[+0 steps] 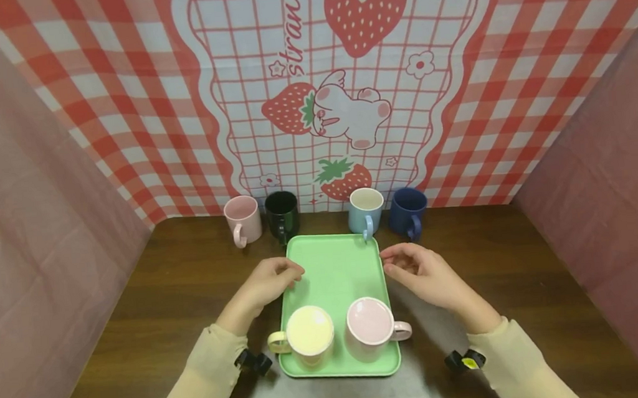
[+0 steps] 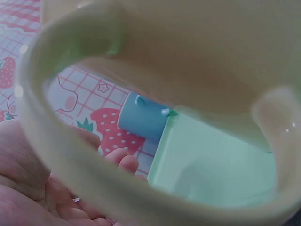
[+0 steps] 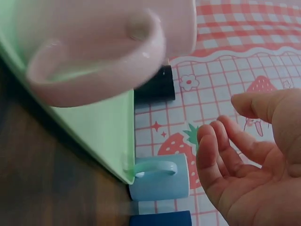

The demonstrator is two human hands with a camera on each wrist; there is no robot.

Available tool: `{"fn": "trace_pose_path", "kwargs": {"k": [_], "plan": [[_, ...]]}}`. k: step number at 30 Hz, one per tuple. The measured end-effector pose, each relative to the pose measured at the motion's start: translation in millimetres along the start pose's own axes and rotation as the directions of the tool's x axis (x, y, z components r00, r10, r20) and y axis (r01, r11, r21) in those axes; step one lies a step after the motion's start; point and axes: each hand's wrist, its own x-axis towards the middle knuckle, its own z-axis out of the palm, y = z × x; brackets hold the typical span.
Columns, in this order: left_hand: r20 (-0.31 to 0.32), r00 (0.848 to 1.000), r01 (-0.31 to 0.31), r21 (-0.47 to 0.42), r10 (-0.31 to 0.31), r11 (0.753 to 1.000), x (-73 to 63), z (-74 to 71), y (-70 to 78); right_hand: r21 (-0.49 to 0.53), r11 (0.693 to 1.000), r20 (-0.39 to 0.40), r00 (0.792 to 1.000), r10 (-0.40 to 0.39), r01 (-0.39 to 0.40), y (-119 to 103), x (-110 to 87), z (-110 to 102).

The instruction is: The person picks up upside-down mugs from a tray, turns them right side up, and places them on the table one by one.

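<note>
Green tray (image 1: 334,269), yellow mug (image 1: 310,335), 2 pink mugs (image 1: 369,329) (image 1: 246,222), light-blue mug (image 1: 363,215), navy mug (image 1: 404,212), black mug (image 1: 283,215), red-checked backdrop (image 1: 113,90).

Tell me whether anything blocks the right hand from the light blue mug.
No other mug stands between the right hand and the light blue mug; only the low far right corner of the green tray lies there, close to that mug.

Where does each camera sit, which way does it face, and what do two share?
Head: worn on the head, facing forward and down at the green tray; left hand, right hand and sleeves show.
Left wrist: on that wrist, facing past the yellow mug toward the strawberry cloth; left hand partly shows.
Right wrist: likewise, facing past the near pink mug toward the cloth; right hand shows.
Shared: both wrist views show the light blue mug.
</note>
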Motion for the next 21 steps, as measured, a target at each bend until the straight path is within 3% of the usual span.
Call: {"fn": "trace_pose_path", "kwargs": {"k": [6,13,17,21], "plan": [[-0.019,1.0,-0.009,0.011,0.01,1.0,0.3,-1.7,0.4,-0.014,0.992,0.025,0.992,-0.125,0.125,0,-23.3,1],[-0.017,0.999,-0.029,0.023,0.03,0.999,-1.7,-0.2,1.3,-0.05,0.956,0.07,0.956,-0.286,0.29,-2,-44.9,-1],[0.002,0.995,-0.104,0.056,0.104,0.993,-5.9,0.6,4.3,-0.062,0.941,0.112,0.94,-0.323,0.331,0,-52.7,0],[0.044,0.974,-0.225,0.112,0.222,0.968,-10.9,0.8,8.6,-0.085,0.939,0.154,0.935,-0.319,0.334,3,-58.9,0]]}}
